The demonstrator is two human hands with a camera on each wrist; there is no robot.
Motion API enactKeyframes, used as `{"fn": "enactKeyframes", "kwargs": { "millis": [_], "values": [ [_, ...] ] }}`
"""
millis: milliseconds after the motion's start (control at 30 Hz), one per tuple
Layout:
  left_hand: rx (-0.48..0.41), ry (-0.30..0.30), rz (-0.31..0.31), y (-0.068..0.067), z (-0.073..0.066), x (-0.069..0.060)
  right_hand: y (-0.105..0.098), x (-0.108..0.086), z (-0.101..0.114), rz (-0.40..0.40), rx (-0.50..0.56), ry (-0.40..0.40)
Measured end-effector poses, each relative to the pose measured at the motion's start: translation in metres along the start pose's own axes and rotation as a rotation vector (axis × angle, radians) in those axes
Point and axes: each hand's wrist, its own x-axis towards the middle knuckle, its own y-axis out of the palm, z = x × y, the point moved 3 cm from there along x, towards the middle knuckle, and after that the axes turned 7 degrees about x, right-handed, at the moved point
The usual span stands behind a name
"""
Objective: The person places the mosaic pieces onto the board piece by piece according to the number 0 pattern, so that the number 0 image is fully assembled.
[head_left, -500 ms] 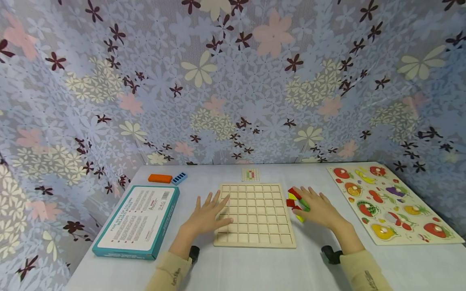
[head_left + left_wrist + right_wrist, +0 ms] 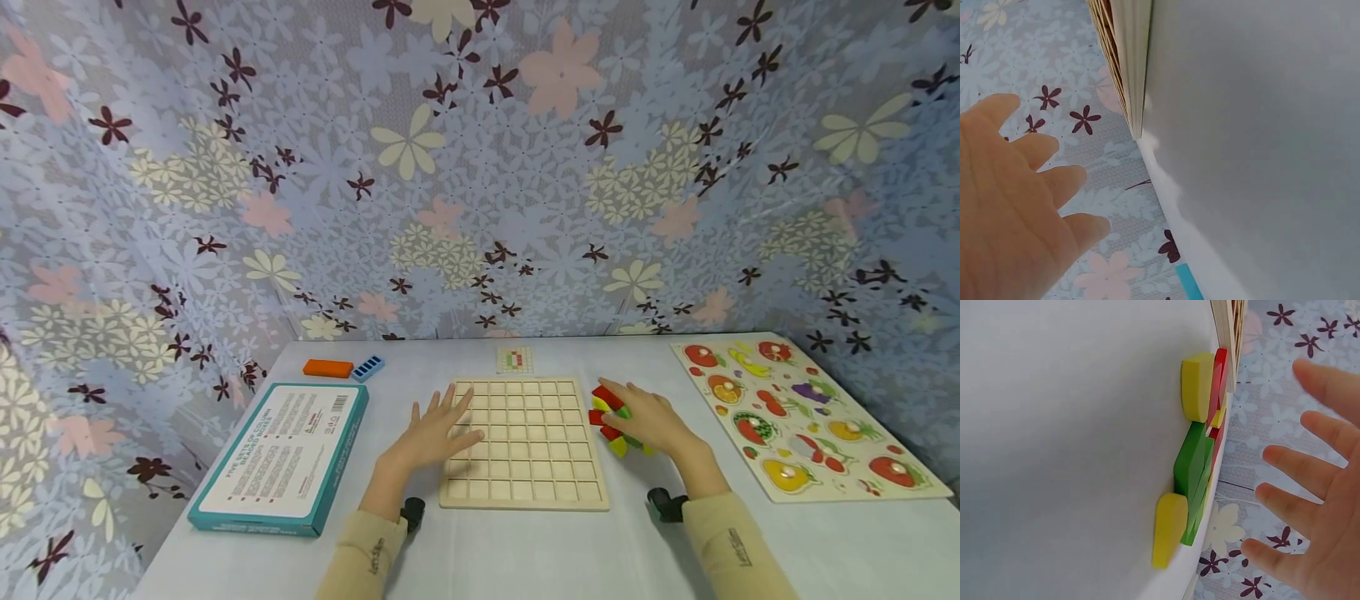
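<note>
A pale wooden grid board point(image 2: 525, 446) with square compartments lies flat on the table. My left hand point(image 2: 427, 437) hovers by its left side, fingers spread, the fingertips and thumb reaching over the edge; it holds nothing. To the board's right, red, yellow and green wooden blocks point(image 2: 617, 412) lie in a loose cluster, partly covered from above by my right hand point(image 2: 651, 421). In the right wrist view, yellow blocks point(image 2: 1196, 387) and green blocks point(image 2: 1191, 462) show on the table, and the right hand's fingers point(image 2: 1300, 469) are spread apart from them.
A small pattern card point(image 2: 514, 360) lies behind the board. On the left are a teal-edged box point(image 2: 281, 458), an orange block point(image 2: 327, 368) and a blue slotted piece point(image 2: 368, 368). A fruit puzzle board point(image 2: 806, 425) lies on the right. Floral cloth point(image 2: 480, 183) hangs behind the table.
My right hand has shifted a little to the left over the blocks, and more yellow shows beneath it. The left hand has moved slightly right. The board stays put.
</note>
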Motion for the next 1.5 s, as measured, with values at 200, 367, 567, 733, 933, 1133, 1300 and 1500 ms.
{"fn": "enactKeyframes", "kwargs": {
  "millis": [200, 367, 567, 733, 933, 1133, 1300, 1500],
  "values": [
    [-0.106, -0.033, 0.005, -0.001, 0.005, 0.007, 0.001, 0.012, -0.002, 0.005, -0.008, 0.001],
    [-0.219, -0.049, 0.008, -0.002, 0.011, 0.013, 0.004, 0.022, -0.003, 0.023, 0.001, 0.012],
    [-0.313, -0.077, -0.005, -0.002, 0.021, 0.015, 0.005, 0.031, -0.001, 0.023, -0.06, 0.008],
    [-0.321, -0.146, 0.033, -0.001, 0.029, 0.009, 0.006, 0.035, -0.002, 0.026, -0.1, 0.005],
    [-0.348, -0.15, 0.068, 0.004, 0.037, 0.009, 0.01, 0.039, -0.006, 0.048, -0.094, 0.011],
    [-0.411, -0.164, 0.078, 0.007, 0.041, 0.008, 0.011, 0.041, -0.007, 0.079, -0.068, 0.044],
    [-0.406, -0.144, 0.098, 0.011, 0.041, 0.008, 0.011, 0.041, -0.007, 0.09, -0.061, 0.049],
    [-0.391, -0.149, 0.124, 0.013, 0.041, 0.005, 0.011, 0.041, -0.007, 0.092, -0.036, 0.049]
  ]
}}
